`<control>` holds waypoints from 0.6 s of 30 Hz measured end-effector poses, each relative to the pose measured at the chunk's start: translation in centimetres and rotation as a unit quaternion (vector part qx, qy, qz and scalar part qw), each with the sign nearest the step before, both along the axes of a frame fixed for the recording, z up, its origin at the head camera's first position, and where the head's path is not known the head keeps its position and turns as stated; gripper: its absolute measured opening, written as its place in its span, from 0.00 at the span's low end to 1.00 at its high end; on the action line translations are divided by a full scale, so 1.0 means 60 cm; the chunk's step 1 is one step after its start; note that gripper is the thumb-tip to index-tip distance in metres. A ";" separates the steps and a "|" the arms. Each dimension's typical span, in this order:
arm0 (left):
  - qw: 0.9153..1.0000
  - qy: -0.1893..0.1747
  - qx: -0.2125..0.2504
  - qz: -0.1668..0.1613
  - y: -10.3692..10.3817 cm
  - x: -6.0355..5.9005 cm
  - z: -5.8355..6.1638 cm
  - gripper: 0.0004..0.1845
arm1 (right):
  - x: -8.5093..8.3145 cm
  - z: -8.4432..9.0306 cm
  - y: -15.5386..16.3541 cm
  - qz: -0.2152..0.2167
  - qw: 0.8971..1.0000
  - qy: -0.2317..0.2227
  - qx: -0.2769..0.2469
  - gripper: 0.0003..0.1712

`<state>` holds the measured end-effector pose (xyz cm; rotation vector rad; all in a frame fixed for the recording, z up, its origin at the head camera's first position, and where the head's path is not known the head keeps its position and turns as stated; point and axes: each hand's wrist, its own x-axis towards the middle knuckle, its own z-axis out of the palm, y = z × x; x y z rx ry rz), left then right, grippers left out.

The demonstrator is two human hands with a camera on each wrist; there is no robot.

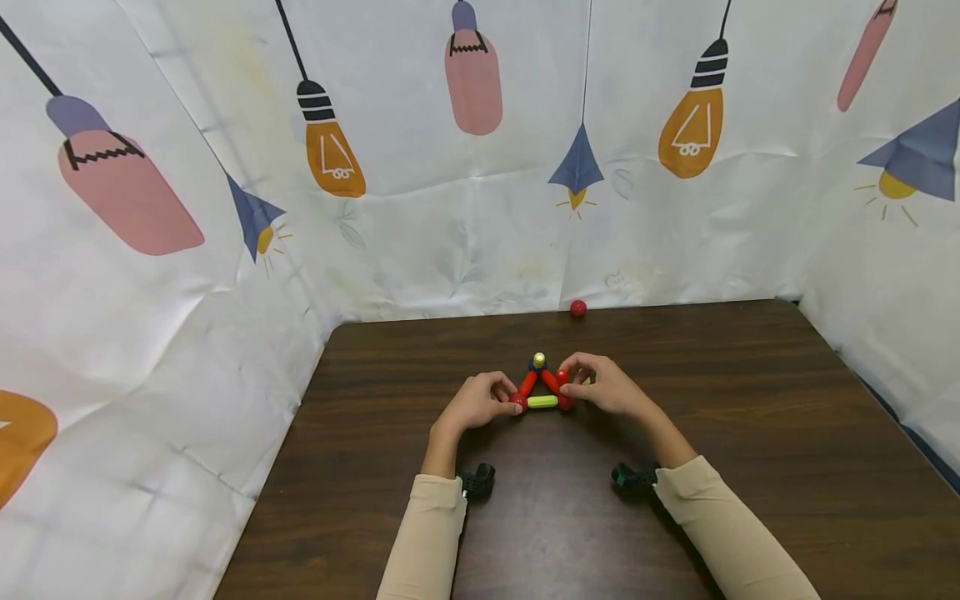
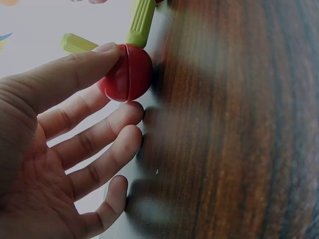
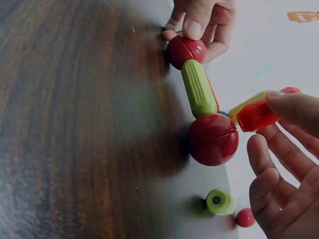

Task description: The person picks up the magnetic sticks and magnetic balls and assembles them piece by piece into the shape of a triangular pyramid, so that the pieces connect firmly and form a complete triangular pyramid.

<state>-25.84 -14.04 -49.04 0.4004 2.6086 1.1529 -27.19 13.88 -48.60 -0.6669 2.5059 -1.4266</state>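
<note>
A triangle of toy rods and balls lies on the table. Its near side is a lime-green rod [image 1: 543, 402] between two red balls; two red rods [image 1: 528, 383] slant to a dark blue ball at the far corner, where another lime rod [image 1: 539, 358] points up. My left hand [image 1: 482, 400] pinches the left red ball [image 2: 134, 74] between thumb and fingers. With thumb and fingertips my right hand [image 1: 603, 385] holds a separate red rod [image 3: 256, 117], its lower end right by the right red ball [image 3: 213, 142]. The blue ball is mostly hidden in both wrist views.
A loose lime-green rod [image 3: 219, 201] is near my right hand, largely covered by it in the head view. One red ball [image 1: 578, 308] sits at the table's far edge. Patterned cloth [image 1: 465, 217] hangs behind the brown table [image 1: 420, 350].
</note>
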 end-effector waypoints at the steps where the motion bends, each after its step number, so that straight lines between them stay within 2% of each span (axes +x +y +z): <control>1: 1.000 0.000 0.000 0.000 0.000 0.000 0.000 0.12 | 0.000 -0.001 0.000 0.001 1.000 -0.003 0.002 0.12; 18: 1.000 0.002 0.008 -0.004 0.000 0.001 0.001 0.12 | 0.001 -0.008 -0.008 0.014 1.000 0.011 0.012 0.14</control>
